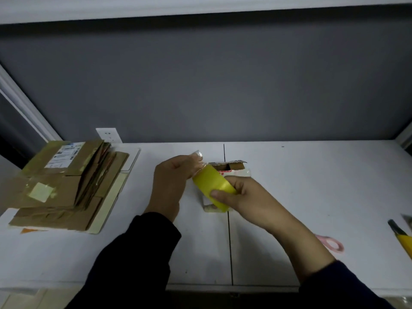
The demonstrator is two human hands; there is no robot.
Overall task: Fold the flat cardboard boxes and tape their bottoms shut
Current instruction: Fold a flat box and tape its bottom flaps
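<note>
Left hand (169,186): raised over mid tabletop (312,186); fingers (189,163) closed together, pinching the loose tape end (197,158), which looks clear and crinkled.
Right hand (243,197): fingers curled round the yellow tape roll (211,185), thumb pressed on its near face.
Tape roll: held between both hands, tilted, its upper end toward the left hand; sits just above the small box (237,171).
Small box: whitish, lying on the tabletop near the centre seam, mostly hidden by the roll and right hand; brown cardboard edge with a dark opening shows at its far side. Can't tell if the tape touches it.
Flat boxes: stack of flat cardboard boxes (66,181) at left, well apart from the hands; top one carries a white shipping label and yellowish tape patches. Stack edges are uneven.
Under the stack: pale board (111,197), sticking out on the right and near sides.
Scissors: pink handle (332,244) on the tabletop, just beside the right forearm, partly hidden by it.
Right edge: yellow and dark object (402,238), cut off by the frame, can't identify it.
Wall: grey, white outlet (108,134) behind the stack.
Sleeves: dark, on both arms.
</note>
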